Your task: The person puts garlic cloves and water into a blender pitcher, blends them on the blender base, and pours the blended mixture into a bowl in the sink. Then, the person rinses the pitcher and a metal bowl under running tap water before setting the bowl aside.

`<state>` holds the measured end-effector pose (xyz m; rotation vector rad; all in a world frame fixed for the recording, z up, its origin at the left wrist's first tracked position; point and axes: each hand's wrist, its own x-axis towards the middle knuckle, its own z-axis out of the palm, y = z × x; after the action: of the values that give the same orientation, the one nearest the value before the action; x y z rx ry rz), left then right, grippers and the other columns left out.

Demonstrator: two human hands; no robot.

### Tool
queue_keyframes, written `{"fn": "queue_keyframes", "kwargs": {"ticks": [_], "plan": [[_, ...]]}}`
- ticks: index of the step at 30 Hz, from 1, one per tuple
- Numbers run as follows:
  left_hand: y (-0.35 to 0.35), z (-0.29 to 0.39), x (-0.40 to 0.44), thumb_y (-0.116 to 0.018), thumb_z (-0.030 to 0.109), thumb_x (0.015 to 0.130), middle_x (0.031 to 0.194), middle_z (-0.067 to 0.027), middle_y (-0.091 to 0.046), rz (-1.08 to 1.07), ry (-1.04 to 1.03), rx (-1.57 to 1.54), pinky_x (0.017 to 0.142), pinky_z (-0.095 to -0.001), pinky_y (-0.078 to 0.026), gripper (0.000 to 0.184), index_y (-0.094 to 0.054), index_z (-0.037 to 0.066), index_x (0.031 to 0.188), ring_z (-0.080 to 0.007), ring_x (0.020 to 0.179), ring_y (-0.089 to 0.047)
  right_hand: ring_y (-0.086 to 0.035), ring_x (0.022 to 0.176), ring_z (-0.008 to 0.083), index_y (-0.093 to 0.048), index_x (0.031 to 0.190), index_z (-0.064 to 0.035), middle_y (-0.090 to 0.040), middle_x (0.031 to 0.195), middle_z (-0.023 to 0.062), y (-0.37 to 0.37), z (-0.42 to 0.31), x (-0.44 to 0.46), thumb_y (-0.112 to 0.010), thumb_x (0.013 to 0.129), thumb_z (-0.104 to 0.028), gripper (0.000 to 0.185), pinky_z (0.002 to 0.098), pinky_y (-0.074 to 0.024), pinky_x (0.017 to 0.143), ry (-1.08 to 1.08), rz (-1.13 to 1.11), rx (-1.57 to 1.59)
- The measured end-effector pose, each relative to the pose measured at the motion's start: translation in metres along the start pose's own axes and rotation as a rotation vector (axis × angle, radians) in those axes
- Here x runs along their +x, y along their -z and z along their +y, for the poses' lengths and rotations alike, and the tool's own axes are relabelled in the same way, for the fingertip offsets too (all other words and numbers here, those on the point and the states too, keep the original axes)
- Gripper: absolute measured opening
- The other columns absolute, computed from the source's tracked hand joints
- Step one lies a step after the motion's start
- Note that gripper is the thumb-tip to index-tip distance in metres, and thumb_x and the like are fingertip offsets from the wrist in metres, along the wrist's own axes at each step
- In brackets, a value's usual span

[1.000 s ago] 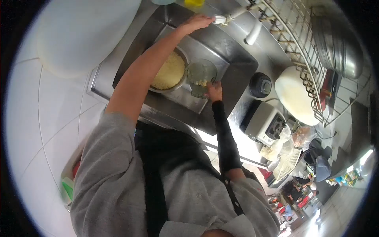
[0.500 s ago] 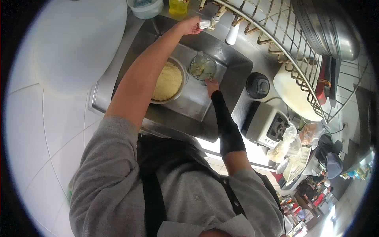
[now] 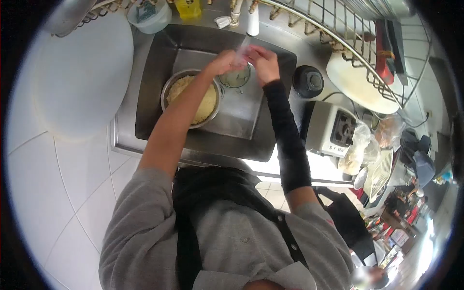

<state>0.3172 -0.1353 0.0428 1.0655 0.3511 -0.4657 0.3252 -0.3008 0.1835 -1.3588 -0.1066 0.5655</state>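
Observation:
Both hands are together below the white faucet spout point(image 3: 253, 24), where a pale streak like running water falls. My left hand point(image 3: 226, 63) reaches in from the left, its fingers smeared by motion. Opposite it, my right hand point(image 3: 264, 64), above a black sleeve, has its fingers bent toward the left hand. Whether anything is between them cannot be made out. Beneath the hands, a round clear container point(image 3: 236, 78) with cloudy liquid stands in the sink, partly hidden. A metal pot point(image 3: 166, 92) of pale yellow, grainy food point(image 3: 207, 104) sits left of it, partly behind my left forearm.
The steel sink point(image 3: 237, 121) surrounds these things. A faucet handle point(image 3: 223, 21), yellow bottle point(image 3: 188, 8) and plastic tub point(image 3: 151, 18) stand behind it. Right are a black lid-like part point(image 3: 308, 81) and a blender base point(image 3: 328, 129). A wire rack point(image 3: 333, 41) overhangs the back right.
My left hand has let go of the faucet handle and come down to the right. My right hand has left the clear container's edge and moved up beside it under the spout.

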Motion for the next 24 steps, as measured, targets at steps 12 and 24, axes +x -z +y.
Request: {"fn": "queue_keyframes", "kwargs": {"ticks": [12,24], "plan": [[0.038,-0.039,-0.005,-0.057,0.011,0.09,0.103,-0.0077,-0.069,0.111,-0.08,0.037,0.081,-0.0317,-0.052,0.025,-0.068,0.006,0.111,-0.0196,0.095,-0.066,-0.068,0.085,0.0258,-0.06,0.109,0.0109,-0.068,0.096,0.0154,0.035,0.062,0.042,-0.062,0.084,0.0,0.028,0.031,-0.0553,0.072,-0.212,-0.162,-0.079],[0.08,-0.091,0.025,-0.056,0.016,0.09,0.11,-0.0113,-0.068,0.455,0.008,0.465,0.08,-0.0407,-0.058,0.034,-0.063,0.007,0.122,-0.0288,0.101,-0.066,-0.064,0.088,0.0217,-0.064,0.089,0.0031,-0.066,0.091,0.0114,0.004,0.065,0.03,-0.06,0.084,-0.001,0.008,0.0329,-0.053,0.075,-0.107,-0.095,-0.067]]}}
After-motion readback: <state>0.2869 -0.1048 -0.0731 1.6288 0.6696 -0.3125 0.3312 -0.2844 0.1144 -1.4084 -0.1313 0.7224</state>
